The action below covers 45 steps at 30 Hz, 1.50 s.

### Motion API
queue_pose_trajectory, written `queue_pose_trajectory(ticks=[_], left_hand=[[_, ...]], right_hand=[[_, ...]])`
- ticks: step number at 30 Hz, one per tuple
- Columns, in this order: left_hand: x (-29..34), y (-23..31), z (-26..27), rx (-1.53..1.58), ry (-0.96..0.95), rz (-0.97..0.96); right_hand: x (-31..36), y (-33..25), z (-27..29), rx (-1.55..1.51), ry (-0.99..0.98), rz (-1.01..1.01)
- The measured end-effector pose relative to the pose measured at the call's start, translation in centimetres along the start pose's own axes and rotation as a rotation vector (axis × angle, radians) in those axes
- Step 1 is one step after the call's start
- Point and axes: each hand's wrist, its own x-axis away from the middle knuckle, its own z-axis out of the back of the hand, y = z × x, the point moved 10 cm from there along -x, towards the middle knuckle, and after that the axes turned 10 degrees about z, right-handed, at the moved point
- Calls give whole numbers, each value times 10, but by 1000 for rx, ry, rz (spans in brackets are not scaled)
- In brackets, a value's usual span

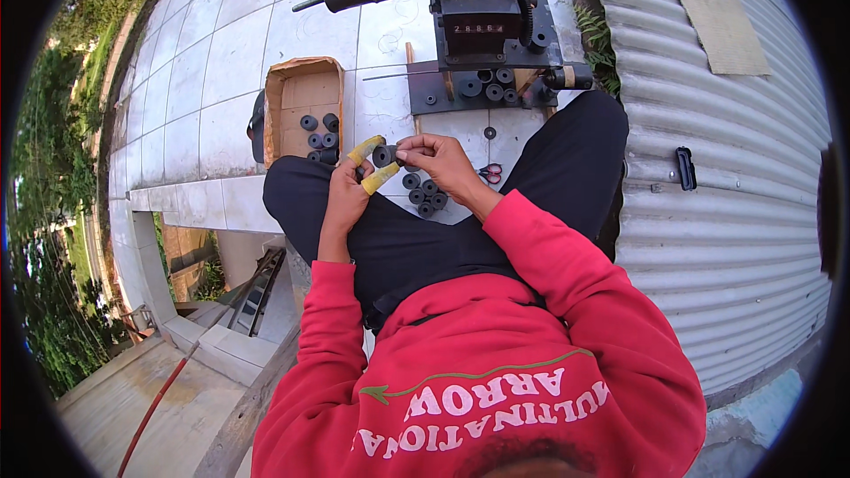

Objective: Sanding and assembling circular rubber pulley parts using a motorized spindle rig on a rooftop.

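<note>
Between my hands, above my crossed legs, is a small black bobbin (382, 157) with a round end face. My left hand (347, 196) grips it between a thumb and finger that wear yellow coverings. From the right, my right hand (450, 170) pinches at the bobbin's edge with thumb and fingertips; any thin wire there is too small to see. Just below the hands, several black bobbins (426, 197) lie grouped on the tiles between my legs. A small pair of scissors (490, 173) with reddish handles rests right of my right hand.
An open cardboard box (276, 117) with several bobbins stands at the left. Ahead is a black winding machine (482, 31) with a counter, a roller and a shaft; more bobbins (496, 86) sit on its base. Corrugated sheeting (708, 239) runs along the right, with a black clip-like part (685, 168) on it.
</note>
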Motion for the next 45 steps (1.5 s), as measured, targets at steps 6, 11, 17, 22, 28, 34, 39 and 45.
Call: queue_pose_trajectory(ticks=[6,11,17,22,28,34,39,45], left_hand=[[-11,-3,5,28,57,13],[-14,-9,7,75,39,5],[-18,-18,12,-58,50,47],[-17,-12,9,0,27,23],[-18,-5,7,42,12,1],[-16,-7,5,60,-1,22],[-18,-10,8,28,43,17],[-17,-10,13,-36,64,4]], right_hand=[[-5,-10,0,-42,-53,22],[-7,-16,-1,-11,-46,61],[-7,-12,2,20,-27,60],[-9,-17,1,23,-15,134],[-7,-23,0,37,-1,179],[-6,-27,2,84,-13,213],[-5,-29,0,-13,31,179],[-9,-14,0,-18,-2,106]])
